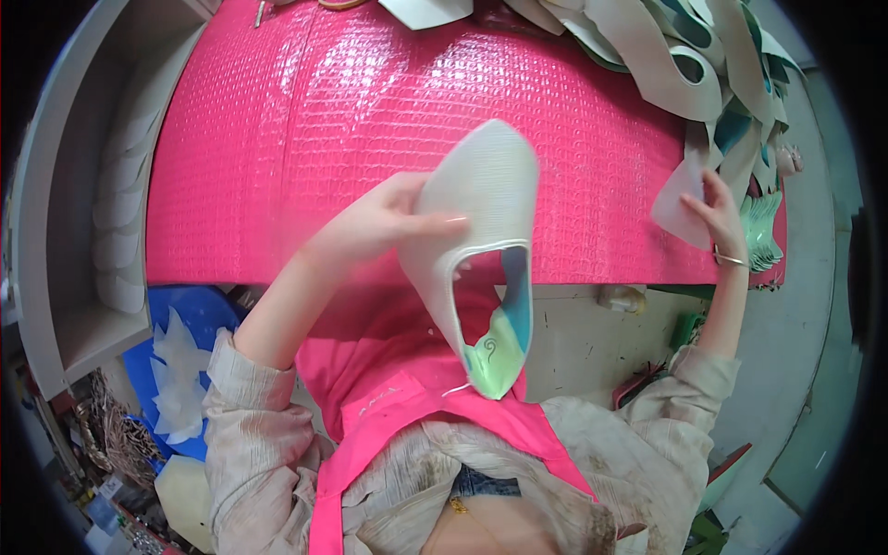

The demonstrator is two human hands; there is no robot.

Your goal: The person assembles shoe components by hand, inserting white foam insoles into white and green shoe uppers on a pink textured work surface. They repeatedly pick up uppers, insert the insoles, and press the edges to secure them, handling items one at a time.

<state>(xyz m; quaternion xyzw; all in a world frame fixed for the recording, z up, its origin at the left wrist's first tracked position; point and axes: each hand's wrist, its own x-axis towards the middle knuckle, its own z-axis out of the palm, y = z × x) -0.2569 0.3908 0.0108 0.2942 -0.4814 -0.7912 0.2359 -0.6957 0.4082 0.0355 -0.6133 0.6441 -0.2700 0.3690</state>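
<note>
My left hand (384,222) grips a white shoe upper (486,185) by its side, thumb on top, above the near edge of the pink-covered table (351,120). Its toe points away from me. Through the opening shows a blue-teal lining, and a light green patch (499,356) with a dark curl mark sits at the heel end. A white thread hangs by the heel. Out to the right, my right hand (721,217) pinches a thin, translucent white piece (680,205) over the table's right end. Beside that hand lies a stack of light green pieces (763,231).
More white uppers with teal linings (684,79) are heaped at the far right. Along the left stands a grey shelf (83,55) holding curved white pieces (120,208). Below it, a blue bin (139,370) has pale sheet scraps (180,379) in it.
</note>
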